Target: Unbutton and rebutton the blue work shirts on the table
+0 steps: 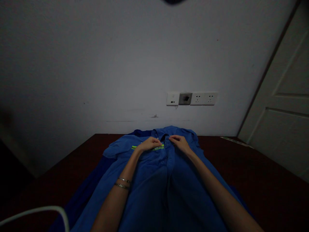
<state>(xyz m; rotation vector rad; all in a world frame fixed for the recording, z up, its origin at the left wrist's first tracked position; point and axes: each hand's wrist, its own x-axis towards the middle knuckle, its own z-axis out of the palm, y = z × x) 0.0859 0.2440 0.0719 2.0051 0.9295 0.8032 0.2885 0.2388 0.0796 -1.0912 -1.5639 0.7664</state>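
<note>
A blue short-sleeved shirt (149,174) lies spread on a dark red table, collar toward the wall. Its front opening runs down the middle, and a yellow-green strip (135,147) crosses the chest. My left hand (151,143) is closed with its fingertips pinched at the left edge of the opening, beside the strip. Opposite it, my right hand (180,142) pinches the right front edge just below the collar. The cloth between the hands gapes a little near the neck. Under the shirt shows a darker blue garment (93,180).
The dark red tabletop (241,167) reaches a pale wall (120,64) with a row of sockets and switches (202,99). A panelled door (285,96) stands at the right. A white cable (48,208) curves in at lower left. A thin printed strip (236,141) lies at the back right.
</note>
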